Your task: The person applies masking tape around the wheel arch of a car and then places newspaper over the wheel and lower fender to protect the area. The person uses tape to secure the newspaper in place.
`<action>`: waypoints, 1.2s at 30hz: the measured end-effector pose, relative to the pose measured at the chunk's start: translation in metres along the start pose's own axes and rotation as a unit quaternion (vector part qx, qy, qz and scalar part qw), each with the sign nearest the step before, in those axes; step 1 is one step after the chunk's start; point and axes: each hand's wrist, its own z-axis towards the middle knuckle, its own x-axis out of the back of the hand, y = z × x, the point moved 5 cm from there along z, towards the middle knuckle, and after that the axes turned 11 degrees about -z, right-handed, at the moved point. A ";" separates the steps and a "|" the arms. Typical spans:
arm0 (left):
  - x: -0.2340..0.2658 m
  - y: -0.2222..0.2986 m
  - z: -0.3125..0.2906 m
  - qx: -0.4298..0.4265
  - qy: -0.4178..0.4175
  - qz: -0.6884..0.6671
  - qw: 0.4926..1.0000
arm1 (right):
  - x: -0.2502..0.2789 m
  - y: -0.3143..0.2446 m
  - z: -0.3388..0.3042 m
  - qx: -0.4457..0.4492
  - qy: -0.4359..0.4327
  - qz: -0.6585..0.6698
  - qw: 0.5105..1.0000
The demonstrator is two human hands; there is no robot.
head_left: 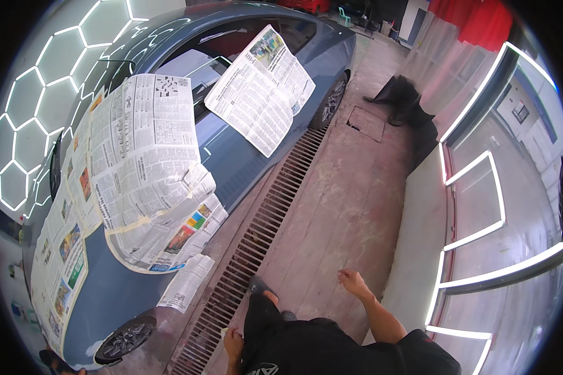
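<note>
My left hand [233,342] is low beside my leg, fingers curled, with a small pale scrap at the fingertips that I cannot make out. Held out over the walkway, my right hand [355,284] is loosely closed with nothing visible in it. To my left stands a blue-grey car [231,178]. Newspaper sheets [147,134] cover its bonnet, windscreen side and front fender area, edged with pale masking tape [131,226]. Another newspaper sheet [263,94] hangs over the side door and window. A smaller newspaper piece [186,284] hangs above the front wheel [128,339]. Neither hand touches the car.
A slotted drain grate [256,240] runs along the floor beside the car. On the right is a low wall [413,231] with glowing light strips. Black sheeting [413,119] lies by a red-and-clear curtain [463,50]. A teal chair [344,15] stands far back.
</note>
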 end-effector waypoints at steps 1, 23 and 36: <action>-0.015 0.015 0.023 -0.053 -0.034 0.041 0.997 | 0.008 -0.026 0.021 0.014 0.018 0.022 0.999; -0.173 0.212 0.286 0.163 0.061 -0.047 0.984 | 0.390 -0.616 0.516 0.412 0.220 0.105 0.878; -0.470 0.202 0.144 0.374 0.238 -0.338 0.830 | 0.482 -0.810 0.860 0.537 0.327 -0.088 0.773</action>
